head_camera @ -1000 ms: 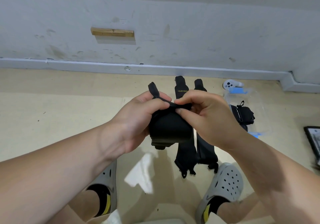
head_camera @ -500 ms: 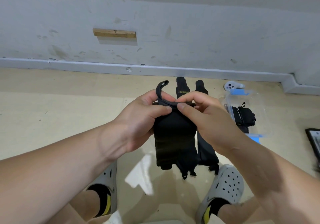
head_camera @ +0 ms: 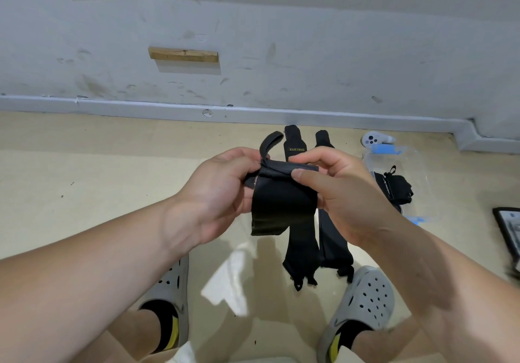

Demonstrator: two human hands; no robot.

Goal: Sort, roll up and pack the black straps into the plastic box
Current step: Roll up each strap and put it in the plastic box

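Left of the plastic box [head_camera: 422,165], up above the floor, both hands hold one black strap [head_camera: 281,202]. The left hand [head_camera: 222,194] pinches the strap's top edge at the end far from the box. The right hand [head_camera: 337,191] pinches the same edge at the end near the box, with its thumb on the front. So the top edge runs side to side, from one hand to the other, and points at the box. It looks bunched up there, like the start of a roll. The rest of the strap hangs down from that edge like a short flap. A thin loop [head_camera: 270,140] sticks up by the left hand.

I think the next move is more rolling. The loose flap lies below the grip, so the fingers must turn the edge over and down to wind it up. The right hand is nearer the box, so it looks best placed to carry the roll across.

Two more straps [head_camera: 301,239] lie flat on the floor just left of the box, long and side by side, running along the box's side. One rolled strap [head_camera: 394,185] already sits inside the box.
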